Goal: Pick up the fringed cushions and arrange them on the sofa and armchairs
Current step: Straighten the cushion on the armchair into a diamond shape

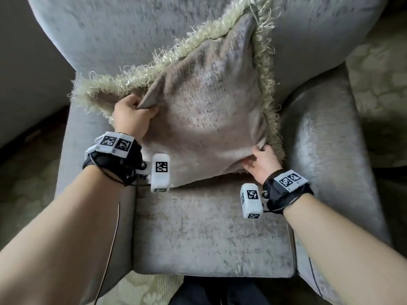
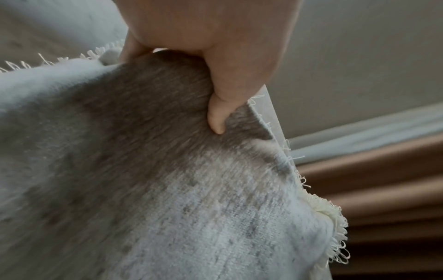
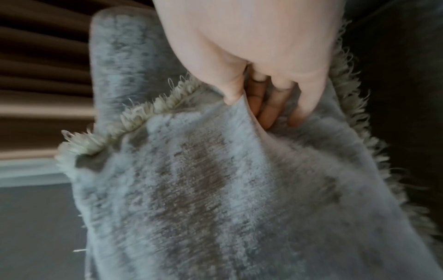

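Note:
A grey-taupe cushion (image 1: 204, 106) with a pale fringe along its edges leans against the backrest of a grey armchair (image 1: 209, 230), turned like a diamond with one corner up. My left hand (image 1: 132, 115) grips a fold of its fabric at the left corner. My right hand (image 1: 262, 161) pinches the fabric at the lower right edge. In the left wrist view the left hand (image 2: 210, 79) bunches the cushion (image 2: 167, 189) cloth. In the right wrist view the right hand's fingers (image 3: 268, 111) dig into a fold of the cushion (image 3: 215, 199).
The armchair has a rounded right arm (image 1: 326, 150) and a left arm (image 1: 88, 139) flanking the seat. Patterned carpet (image 1: 378, 73) lies around the chair. A wall (image 1: 26, 62) stands at the left. Brown curtain folds (image 2: 383, 180) show behind.

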